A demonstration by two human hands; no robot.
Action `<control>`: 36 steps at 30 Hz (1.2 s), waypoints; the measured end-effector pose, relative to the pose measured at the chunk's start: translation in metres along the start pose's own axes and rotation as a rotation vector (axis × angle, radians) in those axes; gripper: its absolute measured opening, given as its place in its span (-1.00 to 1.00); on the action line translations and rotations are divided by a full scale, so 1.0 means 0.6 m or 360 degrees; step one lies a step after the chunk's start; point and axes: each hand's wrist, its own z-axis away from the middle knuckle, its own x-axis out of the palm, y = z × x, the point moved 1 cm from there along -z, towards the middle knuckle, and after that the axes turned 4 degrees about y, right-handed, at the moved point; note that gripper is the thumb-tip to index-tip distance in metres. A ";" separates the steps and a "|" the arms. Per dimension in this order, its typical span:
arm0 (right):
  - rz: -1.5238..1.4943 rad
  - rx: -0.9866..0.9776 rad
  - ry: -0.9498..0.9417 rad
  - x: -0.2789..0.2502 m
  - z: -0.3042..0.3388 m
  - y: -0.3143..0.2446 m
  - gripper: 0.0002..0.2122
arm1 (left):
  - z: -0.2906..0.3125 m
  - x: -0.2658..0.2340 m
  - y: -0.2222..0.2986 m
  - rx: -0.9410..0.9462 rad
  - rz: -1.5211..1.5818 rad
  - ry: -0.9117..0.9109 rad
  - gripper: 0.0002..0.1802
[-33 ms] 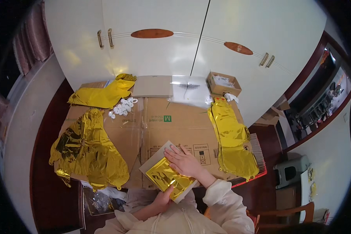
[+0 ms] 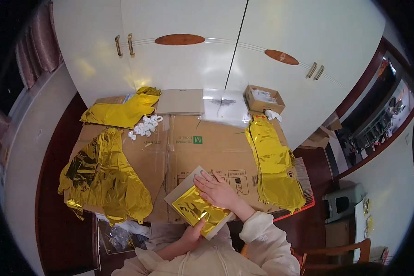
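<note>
In front of me, at the table's near edge, lies a tilted grey card [image 2: 173,198] with a folded gold foil balloon [image 2: 188,203] flat on top. My right hand [image 2: 217,191] rests palm down on the foil and the card's upper right part, fingers stretched out. At the lower edge, my left hand [image 2: 191,237] grips the card and foil, thumb on top; its other fingers are mostly hidden. Flat gold foil balloons lie around: a wide crumpled one [image 2: 108,179] at the left, another [image 2: 124,110] at the far left, and a long stack [image 2: 277,170] at the right.
Flattened cardboard [image 2: 216,147] covers the table. Small white rings [image 2: 145,126], a stack of grey cards [image 2: 180,102], clear plastic bags [image 2: 225,109] and a small carton [image 2: 264,98] stand along the back, before white cabinets [image 2: 179,64]. A wooden chair [image 2: 336,252] is at the lower right.
</note>
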 end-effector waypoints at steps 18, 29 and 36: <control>-0.0545 0.0211 0.0263 -0.048 0.109 -0.011 -0.64 | 0.018 -0.036 -0.001 0.0206 -0.0367 0.0171 -0.63; -0.0306 0.0103 0.0107 -0.034 0.121 0.003 -0.52 | 0.016 -0.034 0.002 0.0167 -0.0333 0.0207 -0.65; -0.0143 0.0024 0.0006 -0.048 0.128 0.000 -0.49 | 0.024 -0.023 0.013 0.0122 -0.0320 0.0170 -0.67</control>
